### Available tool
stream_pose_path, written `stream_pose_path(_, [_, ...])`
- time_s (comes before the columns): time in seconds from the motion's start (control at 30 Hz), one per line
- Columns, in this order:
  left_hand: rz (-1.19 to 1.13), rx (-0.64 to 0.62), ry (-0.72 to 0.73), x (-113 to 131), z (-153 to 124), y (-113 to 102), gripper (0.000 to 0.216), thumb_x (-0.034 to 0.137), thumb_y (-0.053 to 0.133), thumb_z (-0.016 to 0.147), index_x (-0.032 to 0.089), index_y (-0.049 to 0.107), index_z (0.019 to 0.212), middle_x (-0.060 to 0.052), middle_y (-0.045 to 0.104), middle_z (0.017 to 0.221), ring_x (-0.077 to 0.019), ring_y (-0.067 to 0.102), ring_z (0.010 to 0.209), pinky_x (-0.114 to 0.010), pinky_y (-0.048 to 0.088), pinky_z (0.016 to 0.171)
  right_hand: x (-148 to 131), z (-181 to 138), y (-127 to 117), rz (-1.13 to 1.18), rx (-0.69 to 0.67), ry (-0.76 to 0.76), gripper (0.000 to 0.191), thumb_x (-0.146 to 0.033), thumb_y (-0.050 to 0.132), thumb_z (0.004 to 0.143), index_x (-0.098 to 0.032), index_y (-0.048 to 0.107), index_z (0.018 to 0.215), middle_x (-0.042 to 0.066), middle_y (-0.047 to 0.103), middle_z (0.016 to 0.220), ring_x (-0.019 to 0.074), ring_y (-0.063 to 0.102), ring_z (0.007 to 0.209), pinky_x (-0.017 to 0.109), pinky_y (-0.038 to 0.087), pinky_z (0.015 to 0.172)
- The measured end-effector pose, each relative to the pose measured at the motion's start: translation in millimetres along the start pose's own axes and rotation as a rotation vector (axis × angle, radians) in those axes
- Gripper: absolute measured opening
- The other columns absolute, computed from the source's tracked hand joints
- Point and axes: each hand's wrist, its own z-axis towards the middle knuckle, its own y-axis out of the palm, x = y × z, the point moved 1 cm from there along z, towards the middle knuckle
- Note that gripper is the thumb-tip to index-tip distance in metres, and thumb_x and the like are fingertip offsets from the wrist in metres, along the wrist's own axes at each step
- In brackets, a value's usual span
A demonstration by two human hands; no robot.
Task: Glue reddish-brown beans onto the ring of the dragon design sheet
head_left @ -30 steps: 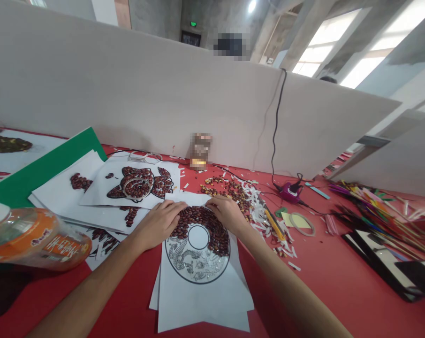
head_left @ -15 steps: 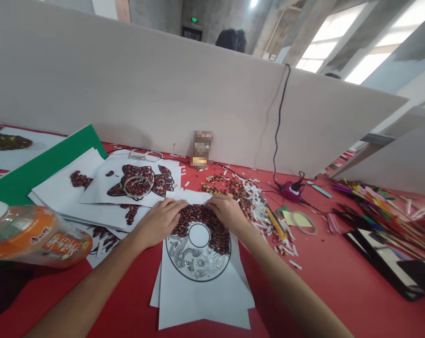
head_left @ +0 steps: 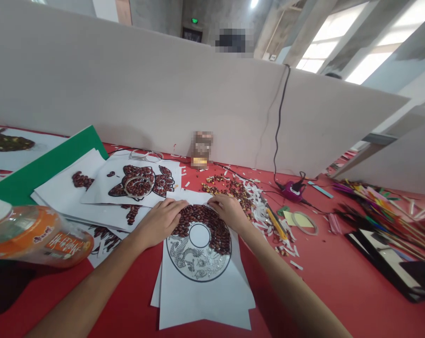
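A white sheet [head_left: 205,291] with a printed ring pattern [head_left: 198,246] lies on the red table in front of me. Dark brown beans [head_left: 216,230] cover the ring's upper half. My left hand [head_left: 159,221] rests on the ring's upper left edge, fingers curled down onto the beans. My right hand [head_left: 228,211] rests at the upper right edge, fingertips pressed to the beans near the sheet's top. What either hand pinches, if anything, is hidden under the fingers.
Finished bean pictures [head_left: 138,180] on white sheets and a green board [head_left: 40,166] lie at left. An orange-labelled plastic jar [head_left: 36,239] lies near left. Loose beans [head_left: 230,185], paper strips, tape rolls [head_left: 304,221], a purple tool [head_left: 292,190] and coloured sticks [head_left: 384,206] sit at right. A grey partition stands behind.
Both hands stay on the top of the bean ring with only slight finger shifts. The view has shifted a little.
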Motion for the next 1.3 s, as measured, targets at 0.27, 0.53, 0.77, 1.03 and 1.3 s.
stream_pose_path(0.27, [0.011,-0.014,-0.009,0.4,-0.1,0.2,0.046,0.022,0.036,0.104,0.026,0.043,0.149,-0.003,0.056,0.148,-0.0235,0.048,0.129,-0.043,0.042,0.109,-6.4,-0.6,-3.7,-0.047,-0.045,-0.026,0.019,-0.015,0.058,0.097,-0.022,0.075,0.095,0.005,0.075,0.098,0.0180,0.069,0.092,0.026,0.049,0.082])
stream_pose_path(0.53, [0.017,0.001,-0.004,-1.8,-0.3,2.2,0.045,0.023,0.036,0.104,0.027,0.045,0.148,-0.003,0.057,0.147,-0.0234,0.050,0.128,-0.043,0.043,0.108,-14.1,-2.5,-5.8,-0.121,-0.081,-0.069,0.023,-0.015,0.055,0.100,-0.022,0.077,0.095,0.007,0.075,0.096,0.0199,0.067,0.091,0.029,0.046,0.083])
stream_pose_path(0.77, [0.005,0.009,-0.005,-0.8,-0.8,1.8,0.046,0.023,0.037,0.104,0.027,0.045,0.149,-0.004,0.058,0.146,-0.0235,0.050,0.128,-0.043,0.044,0.109,-11.6,-1.4,-4.2,-0.123,-0.077,-0.044,0.020,-0.015,0.058,0.098,-0.023,0.076,0.095,0.005,0.076,0.097,0.0195,0.068,0.092,0.028,0.046,0.082])
stream_pose_path(1.03, [0.006,0.002,0.000,-1.1,-0.7,1.9,0.046,0.022,0.039,0.103,0.026,0.046,0.148,-0.003,0.057,0.148,-0.0235,0.049,0.129,-0.044,0.043,0.110,-10.2,1.3,-11.1,-0.081,-0.087,-0.006,0.019,-0.013,0.058,0.097,-0.022,0.074,0.094,0.003,0.075,0.097,0.0169,0.069,0.089,0.025,0.048,0.078])
stream_pose_path(1.3, [0.000,0.013,0.008,-0.3,-0.7,-0.1,0.047,0.020,0.039,0.102,0.026,0.046,0.149,-0.003,0.058,0.147,-0.0233,0.050,0.128,-0.043,0.044,0.109,-12.5,13.5,-6.9,-0.064,-0.075,0.033,0.022,-0.013,0.055,0.097,-0.021,0.075,0.093,0.007,0.074,0.099,0.0187,0.068,0.088,0.026,0.048,0.079])
